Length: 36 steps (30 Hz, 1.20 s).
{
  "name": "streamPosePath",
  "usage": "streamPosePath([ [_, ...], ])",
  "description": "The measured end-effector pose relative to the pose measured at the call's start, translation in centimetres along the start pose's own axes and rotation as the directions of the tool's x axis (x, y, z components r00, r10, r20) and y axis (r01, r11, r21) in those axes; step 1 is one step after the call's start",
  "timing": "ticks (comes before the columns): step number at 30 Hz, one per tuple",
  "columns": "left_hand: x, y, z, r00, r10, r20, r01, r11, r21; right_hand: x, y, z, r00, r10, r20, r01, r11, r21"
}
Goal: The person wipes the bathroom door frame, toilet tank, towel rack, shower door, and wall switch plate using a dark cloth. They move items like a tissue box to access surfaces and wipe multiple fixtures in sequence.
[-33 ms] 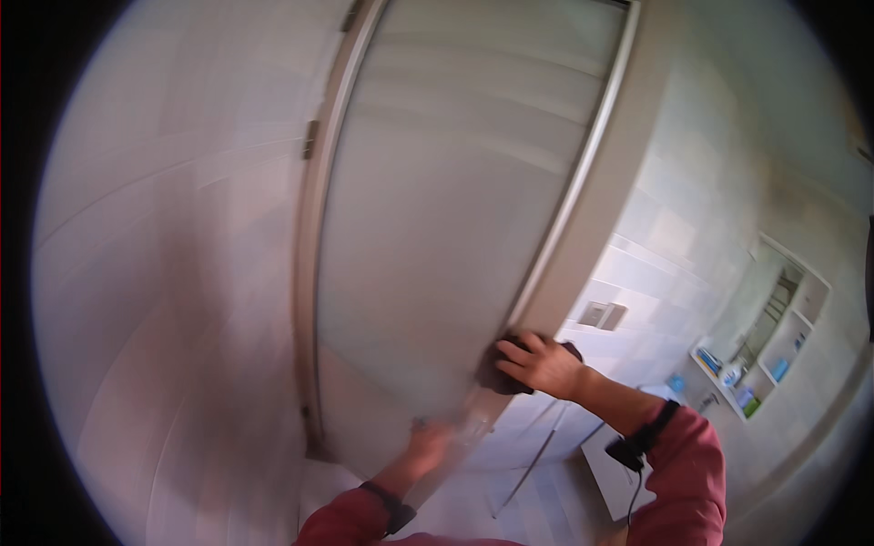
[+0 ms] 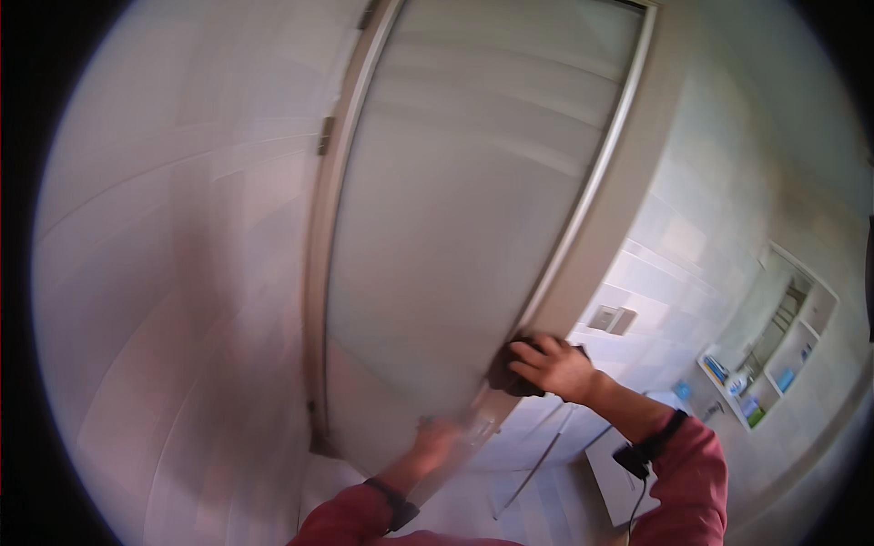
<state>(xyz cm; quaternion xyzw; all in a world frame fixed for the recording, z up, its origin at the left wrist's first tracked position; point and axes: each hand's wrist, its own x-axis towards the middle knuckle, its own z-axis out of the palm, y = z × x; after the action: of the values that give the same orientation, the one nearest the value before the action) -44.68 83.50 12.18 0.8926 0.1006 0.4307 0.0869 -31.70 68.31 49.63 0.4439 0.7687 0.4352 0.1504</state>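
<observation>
A dark brown cloth (image 2: 515, 371) is pressed under my right hand (image 2: 560, 369), against the opening-side frame of a frosted glass door (image 2: 455, 191). My right fingers bend over the cloth and hold it. Lower down, my left hand (image 2: 435, 443) is beside the metal door handle (image 2: 480, 430), close to the door's edge. It is blurred, so its finger positions and any contact with the handle are unclear. Both forearms have dark red sleeves and black wrist straps.
Pale tiled wall (image 2: 146, 273) runs along the hinge side. Right of the door are a wall switch (image 2: 612, 318), a mirror cabinet (image 2: 774, 337) with toiletries on its shelves, and a white cabinet (image 2: 608, 473). A thin pole (image 2: 537, 469) slants below my right hand.
The door and room have shifted slightly to the right in the picture. My right hand and the cloth stay against the door frame; my left hand stays near the handle.
</observation>
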Motion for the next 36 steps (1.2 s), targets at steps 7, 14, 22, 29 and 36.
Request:
streamPosePath([
  [7,0.3,0.9,-1.6,0.993,-0.031,0.110,0.031,1.000,0.005,-1.2,8.2,-6.1,0.903,0.385,-0.190,-0.407,0.909,-0.093],
  [14,1.8,2.6,-3.0,1.000,-0.031,0.003,0.031,0.999,0.031,1.9,19.0,-12.2,0.711,0.504,-0.491,-0.650,0.738,-0.183],
  [22,2.4,2.2,-1.1,0.995,0.000,0.104,-0.026,0.970,0.241,2.7,23.1,-10.5,0.557,0.600,-0.574,-0.790,0.596,-0.143],
  [29,4.0,2.5,-0.3,0.918,-0.142,0.371,0.044,0.965,0.260,2.2,21.9,-8.0,0.586,0.601,-0.544,-0.758,0.644,-0.106],
  [36,3.8,1.8,2.0,0.952,-0.165,0.258,0.101,0.965,0.244,0.7,16.4,-5.1,0.647,0.626,-0.435,-0.714,0.697,-0.059],
])
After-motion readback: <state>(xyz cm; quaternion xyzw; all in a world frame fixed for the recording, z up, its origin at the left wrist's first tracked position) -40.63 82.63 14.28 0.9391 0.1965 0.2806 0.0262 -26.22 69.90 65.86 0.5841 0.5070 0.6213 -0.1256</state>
